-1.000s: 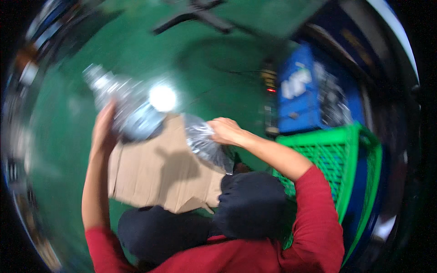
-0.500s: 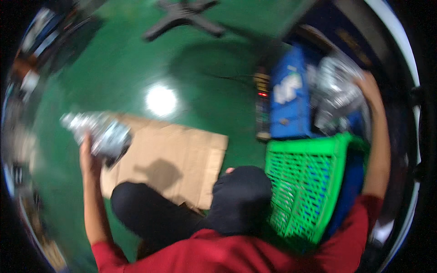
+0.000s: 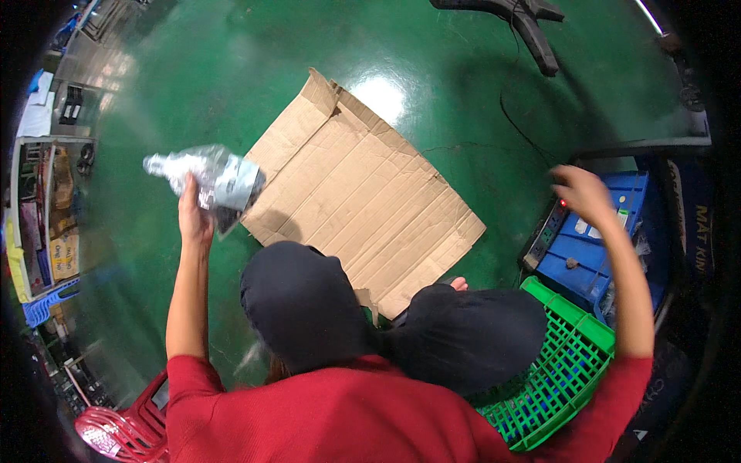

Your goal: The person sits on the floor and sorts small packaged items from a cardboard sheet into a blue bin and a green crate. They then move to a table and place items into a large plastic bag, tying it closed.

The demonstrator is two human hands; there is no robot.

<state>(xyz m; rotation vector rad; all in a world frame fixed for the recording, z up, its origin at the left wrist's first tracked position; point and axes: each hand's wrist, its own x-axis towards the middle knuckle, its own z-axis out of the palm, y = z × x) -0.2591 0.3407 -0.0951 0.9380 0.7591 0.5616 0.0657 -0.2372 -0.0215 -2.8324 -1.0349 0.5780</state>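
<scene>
L hand (image 3: 194,221) closed round clear bag (image 3: 234,182), long axis approx L-R. R hand (image 3: 589,196) part-open, nothing visible in it, well R of bag.

A plain red top (image 3: 355,420) is filling six o'clock as I am viewing it. The left sleeve (image 3: 193,378) at eight o'clock and right sleeve (image 3: 621,390) at four are ending near the elbows, leaving both forearms (image 3: 187,301) bare. Dark trousers (image 3: 305,309), creasing softly, are showing toward seven and five o'clock.
</scene>
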